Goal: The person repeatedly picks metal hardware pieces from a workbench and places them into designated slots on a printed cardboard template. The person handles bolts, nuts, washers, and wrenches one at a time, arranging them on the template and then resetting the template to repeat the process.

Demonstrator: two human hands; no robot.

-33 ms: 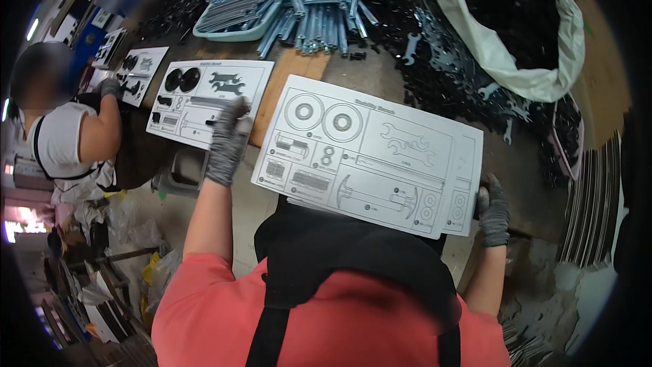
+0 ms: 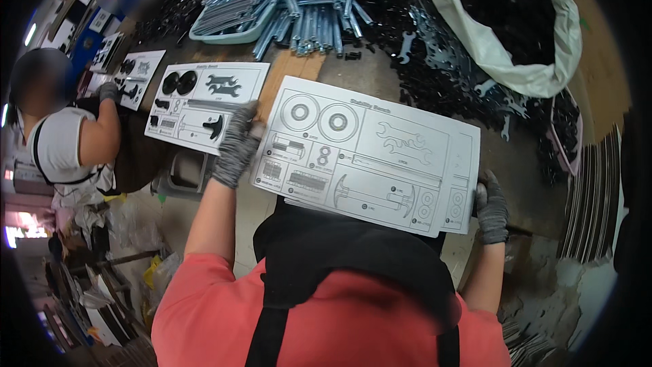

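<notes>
Cluttered workbench (image 2: 380,78): tray of silver rods (image 2: 299,0), black wrenches (image 2: 448,54), white sack (image 2: 516,27). Left hand (image 2: 236,148) and right hand (image 2: 490,213), both gloved, grip opposite edges of white printed parts card (image 2: 370,153), held above bench. Second card (image 2: 204,105) beside it; co-worker (image 2: 61,143) left.

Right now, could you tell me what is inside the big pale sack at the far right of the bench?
The sack holds a heap of small black parts, too small to identify. How deep it goes is hidden by the sack's walls.

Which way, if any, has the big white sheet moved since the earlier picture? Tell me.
No. The sheet lies just as far from the white bag as before, with the left hand and right hand gripping its edges.
</notes>
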